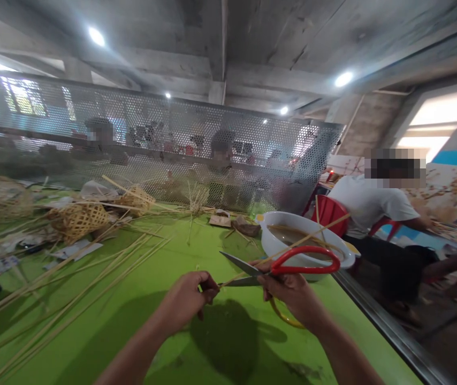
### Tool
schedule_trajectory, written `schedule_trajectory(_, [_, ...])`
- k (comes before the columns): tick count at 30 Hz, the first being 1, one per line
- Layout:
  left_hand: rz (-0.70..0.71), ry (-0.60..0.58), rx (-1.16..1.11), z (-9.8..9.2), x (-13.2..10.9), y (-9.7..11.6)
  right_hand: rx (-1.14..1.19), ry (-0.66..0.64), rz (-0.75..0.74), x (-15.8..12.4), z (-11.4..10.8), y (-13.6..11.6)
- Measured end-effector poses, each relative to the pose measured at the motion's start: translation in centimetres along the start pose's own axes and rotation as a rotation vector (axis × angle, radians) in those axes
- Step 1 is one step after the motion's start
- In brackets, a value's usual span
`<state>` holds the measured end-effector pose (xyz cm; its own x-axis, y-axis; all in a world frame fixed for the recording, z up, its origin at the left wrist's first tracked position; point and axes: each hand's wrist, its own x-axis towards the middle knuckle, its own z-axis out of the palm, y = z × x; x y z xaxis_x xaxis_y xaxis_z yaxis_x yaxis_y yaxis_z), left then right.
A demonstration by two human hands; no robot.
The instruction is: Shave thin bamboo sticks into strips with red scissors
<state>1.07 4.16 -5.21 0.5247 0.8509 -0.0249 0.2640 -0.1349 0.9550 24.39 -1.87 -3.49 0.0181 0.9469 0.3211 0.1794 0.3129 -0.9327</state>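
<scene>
My left hand is closed in a pinch on the end of a thin bamboo strip, low over the green table. In my right hand is a pair of scissors with one red and one yellow handle loop. Their blades stand apart and point left, toward my left fingertips. The strip runs from the left fingers past the blades and right fingers, then slants up to the right across the white basin. Whether the strip lies between the blades is hard to tell.
Long bamboo strips lie across the green table at left. Woven baskets and scraps stand behind them. A perforated metal screen borders the far side. At right, a person sits by a red chair.
</scene>
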Motion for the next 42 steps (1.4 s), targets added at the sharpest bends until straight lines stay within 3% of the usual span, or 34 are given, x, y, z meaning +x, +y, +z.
schedule_trajectory(7, [-0.031, -0.096, -0.04, -1.5, -0.3, 0.1, -0.096, 0.192, -0.05, 0.3, -1.4, -0.1])
schedule_trajectory(11, [0.008, -0.108, -0.165, -2.0, -0.5, 0.2, -0.309, 0.221, -0.1, 0.3, -2.0, 0.3])
schedule_trajectory(16, [-0.005, -0.113, -0.331, -1.6, -0.4, 0.5, -0.704, 0.267, -0.189, -0.5, -0.7, 1.2])
schedule_trajectory(19, [-0.019, -0.109, -0.419, -1.3, -0.4, 0.6, -0.82, 0.204, -0.232, -1.4, 0.9, 1.5])
schedule_trajectory(22, [-0.028, -0.106, -0.501, -1.2, -0.5, 0.7, -0.854, 0.11, -0.21, -2.0, 1.9, 1.6])
schedule_trajectory(27, [-0.051, -0.131, -0.609, -0.9, -0.9, 1.3, -0.846, 0.233, -0.214, -1.7, 1.7, 1.2])
schedule_trajectory(32, [-0.016, -0.095, -0.656, -0.8, -0.6, 1.0, -0.794, 0.06, -0.196, -1.9, 2.4, 1.4])
schedule_trajectory(38, [0.028, -0.097, -0.709, -0.8, -0.7, 0.7, -0.803, 0.173, -0.189, -1.8, 2.2, 1.4])
schedule_trajectory(42, [0.029, -0.076, -0.73, -0.8, -0.7, 0.5, -0.809, 0.084, -0.2, -2.1, 2.6, 1.6])
